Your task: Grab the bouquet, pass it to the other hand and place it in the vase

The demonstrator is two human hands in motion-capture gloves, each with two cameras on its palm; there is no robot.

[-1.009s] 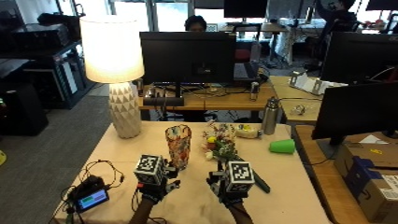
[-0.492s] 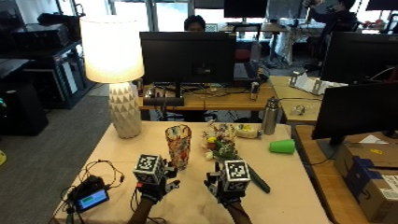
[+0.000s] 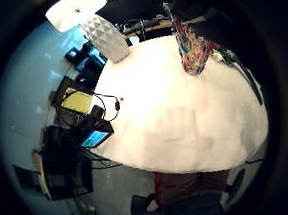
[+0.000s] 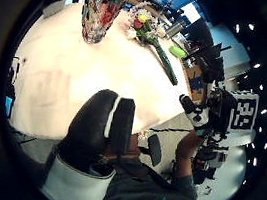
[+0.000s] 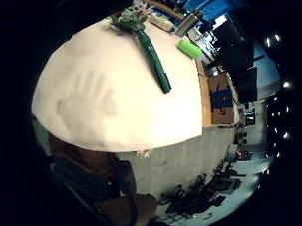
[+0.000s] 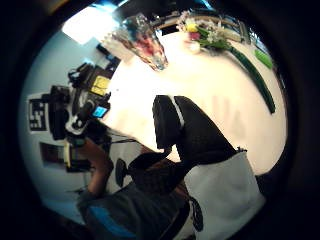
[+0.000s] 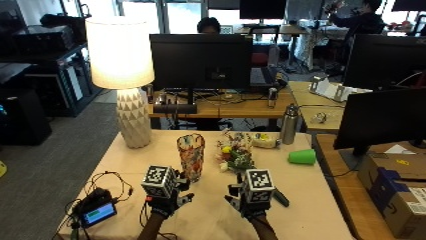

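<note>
**Bouquet waits beside vase as 2 hands hover**

Outside view: the bouquet (image 7: 234, 159) lies flat on the surface (image 7: 313, 200), untouched, just right of the upright vase (image 7: 190, 156), within reach. The left hand (image 7: 163, 192) and right hand (image 7: 251, 199) hover near the front edge; their fingers cannot be told. Palm views: neither hand holds anything. No readable writing appears.
</note>
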